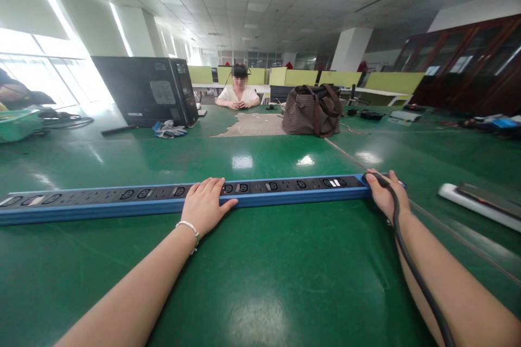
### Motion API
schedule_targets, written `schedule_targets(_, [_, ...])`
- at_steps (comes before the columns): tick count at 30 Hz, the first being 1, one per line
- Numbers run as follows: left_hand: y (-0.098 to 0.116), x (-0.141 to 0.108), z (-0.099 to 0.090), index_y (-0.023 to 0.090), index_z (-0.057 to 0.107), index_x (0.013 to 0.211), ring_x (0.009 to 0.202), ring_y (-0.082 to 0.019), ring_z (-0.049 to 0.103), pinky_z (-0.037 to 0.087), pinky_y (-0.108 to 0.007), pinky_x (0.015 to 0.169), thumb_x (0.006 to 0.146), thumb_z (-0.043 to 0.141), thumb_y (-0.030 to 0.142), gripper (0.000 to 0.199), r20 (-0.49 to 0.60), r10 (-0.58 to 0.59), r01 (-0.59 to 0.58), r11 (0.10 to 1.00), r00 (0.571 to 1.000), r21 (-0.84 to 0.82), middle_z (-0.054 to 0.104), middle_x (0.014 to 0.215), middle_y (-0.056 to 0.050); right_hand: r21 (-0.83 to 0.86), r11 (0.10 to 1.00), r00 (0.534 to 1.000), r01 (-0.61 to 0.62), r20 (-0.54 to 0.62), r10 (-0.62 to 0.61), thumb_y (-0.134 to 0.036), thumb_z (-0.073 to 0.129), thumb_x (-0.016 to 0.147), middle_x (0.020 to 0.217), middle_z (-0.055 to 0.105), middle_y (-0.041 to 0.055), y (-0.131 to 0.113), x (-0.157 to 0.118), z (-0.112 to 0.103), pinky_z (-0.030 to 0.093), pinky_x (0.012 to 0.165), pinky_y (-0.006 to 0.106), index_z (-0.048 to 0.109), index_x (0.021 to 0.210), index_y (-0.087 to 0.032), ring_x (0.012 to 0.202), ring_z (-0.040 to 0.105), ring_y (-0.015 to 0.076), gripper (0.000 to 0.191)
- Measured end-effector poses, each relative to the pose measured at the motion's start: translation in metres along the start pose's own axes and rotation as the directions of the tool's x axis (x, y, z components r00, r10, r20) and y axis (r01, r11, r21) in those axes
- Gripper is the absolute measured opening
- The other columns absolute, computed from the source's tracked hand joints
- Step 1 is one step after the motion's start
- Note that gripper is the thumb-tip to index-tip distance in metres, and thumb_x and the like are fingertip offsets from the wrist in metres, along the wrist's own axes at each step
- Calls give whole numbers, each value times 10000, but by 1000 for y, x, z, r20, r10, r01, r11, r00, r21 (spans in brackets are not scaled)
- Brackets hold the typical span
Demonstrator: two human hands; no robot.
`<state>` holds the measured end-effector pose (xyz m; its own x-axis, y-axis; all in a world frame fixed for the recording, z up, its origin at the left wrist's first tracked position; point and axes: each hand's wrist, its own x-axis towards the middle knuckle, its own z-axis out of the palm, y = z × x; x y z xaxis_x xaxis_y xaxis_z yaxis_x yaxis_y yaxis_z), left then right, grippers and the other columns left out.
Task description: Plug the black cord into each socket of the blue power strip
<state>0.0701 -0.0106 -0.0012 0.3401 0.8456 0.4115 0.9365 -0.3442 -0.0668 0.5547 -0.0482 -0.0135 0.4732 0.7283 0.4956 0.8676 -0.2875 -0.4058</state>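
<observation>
A long blue power strip [280,186] with a black face full of sockets lies across the green table, running past the left edge of the view. My left hand [205,201] grips it near the middle, fingers over the top and thumb along its front side. At the strip's right end, my right hand [386,191] is closed round the end where the thick black cable [401,244] comes out. The cable trails back along my right forearm. Part of the right hand's grip is hidden by the cable.
Behind the strip stand a black computer case [144,89], work gloves [170,129] and a brown bag [312,111]. A white bar-shaped object [484,206] lies at right, a green basket [18,124] at left. A person [238,92] sits across the table [277,260].
</observation>
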Motion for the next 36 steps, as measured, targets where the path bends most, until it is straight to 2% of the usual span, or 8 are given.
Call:
schedule_targets(3, [0,0,0,168,481,1290,1221,-271,481,337,-429,1026,839,346,628,658,-3,0,0,1000,1000,0,552,1307,-123,-4,995,995,-96,25,96,-506,375,854,1333,504,138,-4,-3,-3,256,1075,434,604,1205,-240,1307,355,330,497])
schedule_targets(8, [1,0,-2,148,482,1293,1219,-277,481,339,-428,1025,838,371,616,662,-6,2,-2,1000,1000,7,547,1312,-127,-70,990,990,-120,62,125,-510,295,890,1374,462,133,-13,-7,-8,220,1085,494,555,1261,-265,1336,321,299,515])
schedule_targets(13, [1,-1,-1,141,486,1293,1219,-280,482,340,-438,1025,836,375,619,670,-7,2,-2,1000,1000,5,552,1306,-131,-107,973,970,-202,112,214,-520,291,899,1390,450,109,-25,-9,-15,131,1090,568,547,1264,-330,1372,249,303,484])
schedule_targets(16, [1,0,0,140,477,1302,1226,-278,476,340,-440,1027,839,372,617,672,-4,1,-1,1000,1000,1,544,1317,-131,-90,967,962,-238,112,248,-533,314,890,1420,406,130,-28,-9,-15,166,1089,544,548,1268,-325,1366,260,316,491])
schedule_targets(20, [1,0,0,138,474,1305,1232,-281,470,337,-442,1029,839,370,618,676,2,0,0,1000,1000,0,540,1321,-132,-40,978,977,-207,46,208,-528,343,884,1405,421,150,-20,-10,-10,253,1072,480,531,1293,-294,1342,314,306,508])
schedule_targets(24, [1,0,-1,138,477,1303,1227,-280,475,336,-440,1029,842,363,616,674,-4,3,-3,1000,1000,2,546,1315,-131,-55,986,988,-156,2,156,-534,352,875,1347,483,148,-10,-9,-2,279,1050,503,560,1266,-286,1306,366,319,508])
schedule_targets(30, [1,0,0,138,478,1303,1226,-276,474,340,-440,1024,844,366,610,668,-1,2,-2,1000,1000,9,544,1316,-130,24,998,993,-58,-98,60,-462,413,826,1130,636,112,-6,-6,3,334,1018,497,669,1091,-219,1207,466,321,441])
schedule_targets(36, [1,0,0,141,482,1298,1220,-281,479,340,-443,1019,840,370,612,667,-15,4,-4,1000,1000,-1,547,1312,-130,124,982,982,-146,-103,159,-465,481,772,1116,651,72,-8,-5,0,321,1039,484,702,963,-238,1175,494,301,370])
